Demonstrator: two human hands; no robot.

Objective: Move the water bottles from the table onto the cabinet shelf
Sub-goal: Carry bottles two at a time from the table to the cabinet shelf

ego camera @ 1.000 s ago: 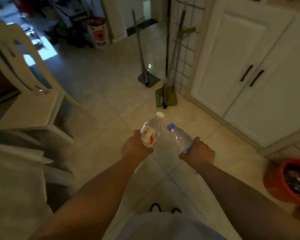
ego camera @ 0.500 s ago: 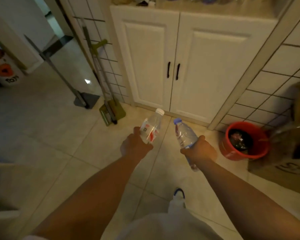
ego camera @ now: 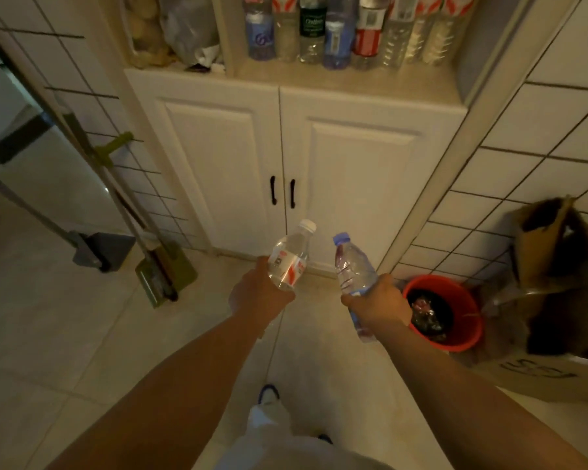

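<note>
My left hand (ego camera: 257,293) grips a clear water bottle with a white cap and a red-and-white label (ego camera: 291,257), tilted up and to the right. My right hand (ego camera: 377,301) grips a second clear bottle with a blue cap (ego camera: 353,266), tilted up and to the left. Both bottles are held out in front of the white cabinet doors (ego camera: 286,164). Above the doors, the open cabinet shelf (ego camera: 347,81) carries a row of several bottles (ego camera: 333,28) at its back. The table is out of view.
A red bucket (ego camera: 465,337) with dark contents stands on the floor at the right, beside a cardboard box (ego camera: 550,364). A broom and green dustpan (ego camera: 165,273) lean against the tiled wall at the left. Bagged goods (ego camera: 170,28) fill the shelf's left compartment.
The view has swung to face the cabinet and come closer, so the shelf with its bottles is now in sight. Both hands still hold their bottles in the same way.
</note>
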